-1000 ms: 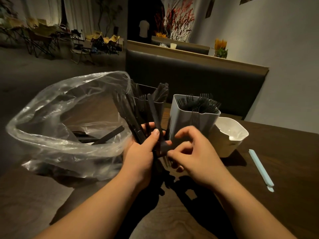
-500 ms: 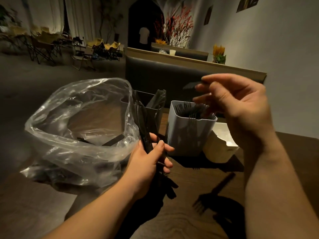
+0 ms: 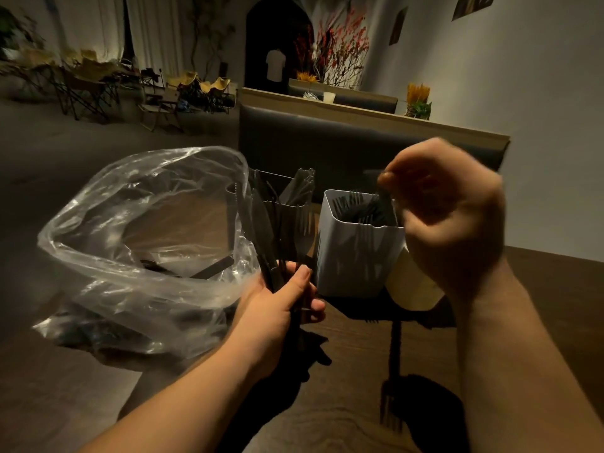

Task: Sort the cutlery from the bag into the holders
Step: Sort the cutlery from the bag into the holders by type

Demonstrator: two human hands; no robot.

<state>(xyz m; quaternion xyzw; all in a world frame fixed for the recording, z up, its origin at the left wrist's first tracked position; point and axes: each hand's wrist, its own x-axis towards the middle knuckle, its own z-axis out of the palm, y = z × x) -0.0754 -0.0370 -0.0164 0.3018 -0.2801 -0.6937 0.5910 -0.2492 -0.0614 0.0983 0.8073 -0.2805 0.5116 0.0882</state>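
Two hands work over the dark table (image 3: 353,429); the left hand (image 3: 277,308) grips a bunch of black cutlery (image 3: 261,230), knives and a fork, held upright beside the clear plastic bag (image 3: 130,223); a few black pieces (image 3: 212,273) lie inside the bag; the right hand (image 3: 447,220), blurred, pinches a black fork (image 3: 381,195) just above the white holder (image 3: 356,256), which is full of forks. A dark holder (image 3: 284,207) stands behind; a cream holder (image 3: 411,286) sits just beside the white one.

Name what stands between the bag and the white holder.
In the head view: the cutlery bundle that the left hand grips, with a dark holder just behind it.
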